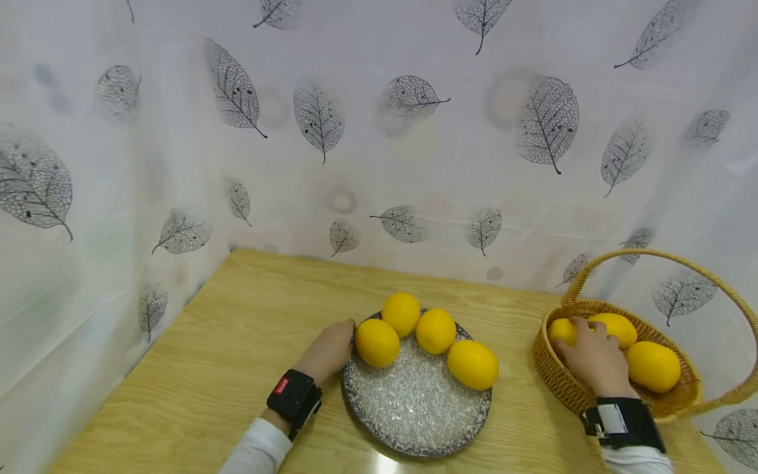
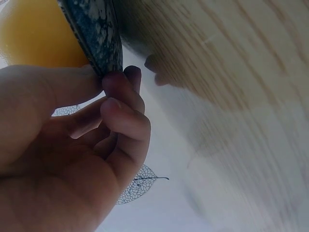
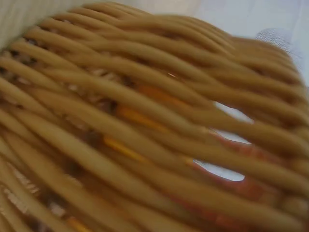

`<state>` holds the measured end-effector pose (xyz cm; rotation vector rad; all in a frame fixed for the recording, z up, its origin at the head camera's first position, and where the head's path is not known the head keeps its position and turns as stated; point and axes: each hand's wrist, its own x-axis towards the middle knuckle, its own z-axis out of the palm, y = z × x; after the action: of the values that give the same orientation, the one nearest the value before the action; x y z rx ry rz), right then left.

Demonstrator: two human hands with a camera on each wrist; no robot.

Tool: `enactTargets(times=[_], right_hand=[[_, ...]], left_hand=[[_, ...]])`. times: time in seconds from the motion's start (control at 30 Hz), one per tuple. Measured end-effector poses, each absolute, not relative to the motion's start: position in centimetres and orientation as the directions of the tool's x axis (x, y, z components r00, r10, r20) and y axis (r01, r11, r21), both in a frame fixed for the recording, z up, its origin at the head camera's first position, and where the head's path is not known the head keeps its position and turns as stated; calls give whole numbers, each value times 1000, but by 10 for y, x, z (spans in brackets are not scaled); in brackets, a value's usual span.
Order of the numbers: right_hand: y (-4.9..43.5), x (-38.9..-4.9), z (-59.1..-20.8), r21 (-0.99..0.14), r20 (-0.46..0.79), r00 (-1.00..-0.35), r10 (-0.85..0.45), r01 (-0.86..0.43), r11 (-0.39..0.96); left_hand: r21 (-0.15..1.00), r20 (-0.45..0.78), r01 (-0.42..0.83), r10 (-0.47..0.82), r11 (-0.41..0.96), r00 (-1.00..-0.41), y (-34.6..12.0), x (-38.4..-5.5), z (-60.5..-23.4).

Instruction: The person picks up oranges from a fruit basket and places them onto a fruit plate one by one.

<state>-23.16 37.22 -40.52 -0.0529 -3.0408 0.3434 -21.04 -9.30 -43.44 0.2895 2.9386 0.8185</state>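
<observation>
A round speckled plate (image 1: pixel 417 408) with a dark rim lies on the table, bearing several yellow lemons, among them one lemon (image 1: pixel 378 343) at its left edge. My left hand (image 1: pixel 328 352) pinches the plate's left rim; in the left wrist view the thumb and bent fingers meet at the rim (image 2: pixel 99 36). To the right, my right hand (image 1: pixel 598 362) reaches into a wicker basket (image 1: pixel 559 378) and grips a lemon (image 1: pixel 562 331) at its left end. Two more lemons, one a lemon (image 1: pixel 653 367) to the right, lie beside that hand. Basket weave (image 3: pixel 145 106) hides most of the hand in the right wrist view.
The basket's tall arched handle (image 1: pixel 699 266) rises at the right. A wooden table (image 1: pixel 254 309) carries everything, and a pale curtain (image 1: pixel 367 164) with leaf prints hangs behind it and along the left side.
</observation>
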Motion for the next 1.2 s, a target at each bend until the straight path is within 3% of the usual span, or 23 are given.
enactTargets(times=[0.6, 0.87, 1.2], right_hand=[[364, -234, -421, -332, 166, -979, 120, 59, 942], [368, -239, -427, -320, 123, -987, 103, 59, 946], [369, -240, -430, -309, 173, -982, 71, 14, 951]], left_hand=[[500, -4, 179, 209, 847, -978, -92, -209, -434], [508, -31, 152, 194, 848, -980, -93, -211, -437], [510, -26, 157, 198, 846, -980, -93, -210, -436]])
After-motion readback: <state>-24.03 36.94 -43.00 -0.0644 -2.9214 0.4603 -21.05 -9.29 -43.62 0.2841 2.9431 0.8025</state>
